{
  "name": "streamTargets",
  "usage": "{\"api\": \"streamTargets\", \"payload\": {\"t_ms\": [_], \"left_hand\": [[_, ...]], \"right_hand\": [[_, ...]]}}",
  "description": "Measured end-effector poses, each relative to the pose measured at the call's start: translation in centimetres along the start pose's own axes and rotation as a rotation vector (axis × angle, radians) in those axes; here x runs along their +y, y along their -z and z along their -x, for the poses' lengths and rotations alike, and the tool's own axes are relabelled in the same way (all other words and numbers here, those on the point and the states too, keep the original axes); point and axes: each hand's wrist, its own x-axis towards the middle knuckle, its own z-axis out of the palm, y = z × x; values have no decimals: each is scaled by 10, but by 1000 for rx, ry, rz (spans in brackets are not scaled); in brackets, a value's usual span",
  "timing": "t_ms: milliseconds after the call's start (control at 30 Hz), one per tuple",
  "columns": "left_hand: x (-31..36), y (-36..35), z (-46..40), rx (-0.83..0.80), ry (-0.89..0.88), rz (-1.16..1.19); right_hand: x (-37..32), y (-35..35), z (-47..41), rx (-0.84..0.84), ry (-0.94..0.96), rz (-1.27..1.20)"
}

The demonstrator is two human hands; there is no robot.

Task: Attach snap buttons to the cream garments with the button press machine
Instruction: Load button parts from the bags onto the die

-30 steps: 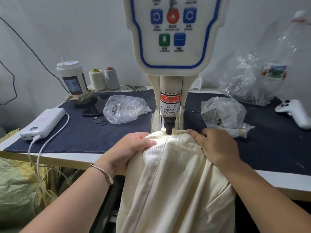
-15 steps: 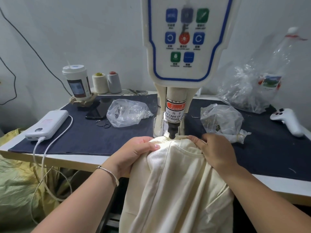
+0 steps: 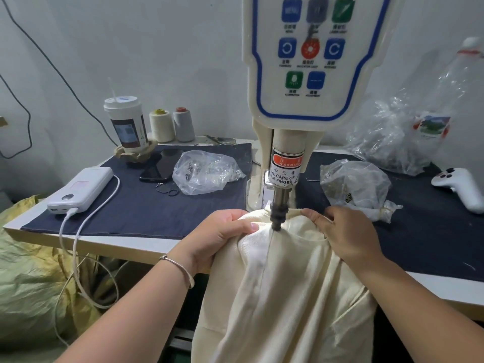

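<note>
The left hand (image 3: 222,237) curls its fingers (image 3: 246,226) around a fold of the cream garment (image 3: 282,297). The right hand (image 3: 351,237) pinches the collar edge. The cloth sits under the press machine (image 3: 285,163) rod, hanging off the counter (image 3: 104,239).

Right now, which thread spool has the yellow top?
The left spool, next to the cup. Its cap is yellow; the other spool to its right has a reddish-orange cap.
</note>
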Motion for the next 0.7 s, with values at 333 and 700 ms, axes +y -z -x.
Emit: {"api": "streamTargets", "payload": {"t_ms": [333, 700], "left_hand": [[-1, -2, -1, 20, -11, 20], [-3, -2, -4, 38, -57, 16]], "right_hand": [[-6, 5, 1, -21, -26, 4], [-11, 11, 4, -49, -88, -21]]}}
